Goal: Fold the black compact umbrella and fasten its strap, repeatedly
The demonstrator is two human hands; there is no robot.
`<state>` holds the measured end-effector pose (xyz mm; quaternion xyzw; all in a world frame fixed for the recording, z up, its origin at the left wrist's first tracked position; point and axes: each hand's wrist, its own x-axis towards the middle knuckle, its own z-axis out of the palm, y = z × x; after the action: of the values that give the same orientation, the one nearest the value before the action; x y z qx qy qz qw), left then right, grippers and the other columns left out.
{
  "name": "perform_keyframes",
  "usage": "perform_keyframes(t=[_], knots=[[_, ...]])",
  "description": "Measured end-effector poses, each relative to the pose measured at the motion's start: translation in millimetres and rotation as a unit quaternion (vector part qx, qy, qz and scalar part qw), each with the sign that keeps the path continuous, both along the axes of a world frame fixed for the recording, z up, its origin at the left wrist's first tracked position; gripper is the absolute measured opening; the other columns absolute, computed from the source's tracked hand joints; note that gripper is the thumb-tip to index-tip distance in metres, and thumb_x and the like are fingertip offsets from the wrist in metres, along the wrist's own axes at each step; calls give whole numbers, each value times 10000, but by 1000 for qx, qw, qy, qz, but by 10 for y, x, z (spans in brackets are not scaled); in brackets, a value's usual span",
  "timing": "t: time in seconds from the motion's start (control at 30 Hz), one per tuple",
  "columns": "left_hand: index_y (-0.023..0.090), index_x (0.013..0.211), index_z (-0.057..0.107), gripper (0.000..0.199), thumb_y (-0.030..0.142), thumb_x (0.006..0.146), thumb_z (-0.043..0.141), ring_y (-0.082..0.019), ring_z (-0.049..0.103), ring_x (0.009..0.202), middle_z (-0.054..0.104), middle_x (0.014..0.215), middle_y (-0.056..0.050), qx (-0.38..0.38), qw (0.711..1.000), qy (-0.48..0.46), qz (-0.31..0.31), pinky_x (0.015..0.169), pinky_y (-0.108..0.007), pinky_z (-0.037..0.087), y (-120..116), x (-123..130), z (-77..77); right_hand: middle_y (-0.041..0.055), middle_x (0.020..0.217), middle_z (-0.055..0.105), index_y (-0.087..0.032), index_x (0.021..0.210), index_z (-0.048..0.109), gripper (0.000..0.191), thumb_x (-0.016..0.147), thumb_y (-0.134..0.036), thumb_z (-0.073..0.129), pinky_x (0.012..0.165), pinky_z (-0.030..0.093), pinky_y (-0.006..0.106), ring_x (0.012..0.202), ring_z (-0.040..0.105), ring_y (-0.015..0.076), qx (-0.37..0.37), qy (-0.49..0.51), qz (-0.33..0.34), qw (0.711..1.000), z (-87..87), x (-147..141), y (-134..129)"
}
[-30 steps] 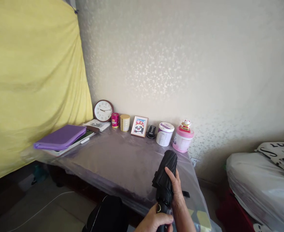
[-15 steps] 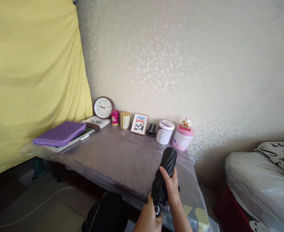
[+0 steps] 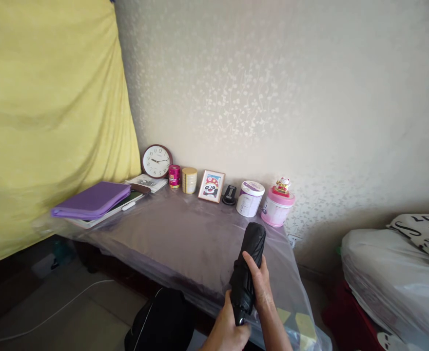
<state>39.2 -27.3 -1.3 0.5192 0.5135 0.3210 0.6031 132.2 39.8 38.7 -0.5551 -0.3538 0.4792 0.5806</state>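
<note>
A folded black umbrella (image 3: pixel 254 237) is held in both hands, tilted with its top pointing away from me over the table's right part. My left hand (image 3: pixel 229 326) is closed round the handle at the lower end; the silvery button end of the handle shows just above the fingers. My right hand (image 3: pixel 260 280) wraps the folded canopy about midway up, thumb lying along its upper side. Most of the right fingers are hidden behind the canopy. Beneath the umbrella is the table (image 3: pixel 170 234), covered with clear plastic sheeting.
Along the wall stand a clock (image 3: pixel 157 161), a pink can (image 3: pixel 174 176), a cream jar (image 3: pixel 189 180), a panda picture frame (image 3: pixel 211 186), a black device (image 3: pixel 229 195), a white tub (image 3: pixel 250 200) and a pink tub (image 3: pixel 277 208) topped by a cat figurine. A purple folder (image 3: pixel 92 200) lies left.
The umbrella has turned slightly about its length, so the round handle button faces me less. My left hand has shifted a little on the handle; the right keeps its grip.
</note>
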Motion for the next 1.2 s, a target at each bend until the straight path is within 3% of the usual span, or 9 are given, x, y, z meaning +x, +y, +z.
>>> perform_keyframes(t=[0.13, 0.3, 0.47, 0.53, 0.63, 0.77, 0.93, 1.1, 1.2], knots=[[129, 1269, 270, 696, 124, 633, 551, -182, 568, 823, 590, 843, -45, 60, 992, 103, 48, 696, -240, 380, 7, -22, -153, -28, 728, 637, -212, 1041, 524, 549, 604, -502, 688, 572, 491, 267, 645, 600, 174, 8, -47, -37, 998, -19, -9, 9], [134, 1313, 237, 784, 164, 625, 611, -213, 569, 897, 603, 911, -83, 47, 988, 133, 57, 723, -247, 377, -2, -63, -162, -25, 750, 640, -208, 1084, 519, 592, 596, -498, 688, 587, 487, 275, 662, 598, 179, -5, -38, -58, 998, -68, -12, 19], [169, 1280, 234, 724, 219, 640, 567, -145, 560, 583, 592, 688, 8, 16, 999, -35, -14, 580, -244, 399, 21, -84, 49, -34, 621, 605, -176, 1060, 541, 581, 599, -502, 680, 482, 460, 273, 512, 554, 154, -19, 56, -18, 998, -38, 8, 16], [191, 1277, 213, 700, 264, 657, 530, -104, 464, 398, 555, 570, 54, -58, 982, -158, -88, 478, -220, 362, 32, -101, 156, -22, 613, 605, -163, 1013, 556, 539, 620, -516, 660, 453, 449, 267, 472, 537, 142, -28, 100, 13, 995, -5, 5, 12], [182, 1240, 286, 637, 254, 647, 508, -68, 377, 336, 536, 501, 60, -83, 958, -249, -116, 432, -187, 302, 30, -124, 256, 4, 628, 612, -138, 943, 577, 503, 635, -530, 643, 444, 448, 262, 482, 548, 146, -35, 122, 41, 991, 20, -16, 12], [176, 1190, 370, 594, 205, 619, 530, -75, 373, 355, 425, 402, 101, -106, 971, -199, -75, 420, -176, 277, 8, -105, 230, -9, 694, 630, -166, 984, 582, 491, 646, -516, 646, 532, 484, 265, 582, 586, 158, -6, 70, 46, 996, -30, -29, 27], [199, 1198, 355, 600, 191, 627, 541, -84, 408, 374, 456, 507, 99, -28, 994, -104, -12, 428, -207, 329, 16, -48, 97, -34, 753, 636, -217, 1057, 552, 514, 642, -501, 659, 586, 493, 262, 652, 603, 162, 19, 4, 11, 1000, -64, -32, 35], [156, 1238, 330, 662, 101, 608, 529, -186, 578, 903, 601, 954, -72, 105, 993, -32, 47, 765, -260, 409, 52, -80, -26, -30, 743, 634, -210, 1047, 538, 516, 636, -494, 668, 590, 494, 265, 656, 608, 171, 21, -43, -21, 999, 24, -71, 13], [149, 1263, 292, 707, 100, 601, 534, -196, 571, 910, 597, 961, -78, 107, 993, -25, 39, 756, -266, 407, 58, -108, -8, -23, 745, 641, -200, 1041, 546, 538, 612, -495, 683, 585, 491, 263, 660, 610, 176, 12, -54, -37, 998, 28, -69, 15]])
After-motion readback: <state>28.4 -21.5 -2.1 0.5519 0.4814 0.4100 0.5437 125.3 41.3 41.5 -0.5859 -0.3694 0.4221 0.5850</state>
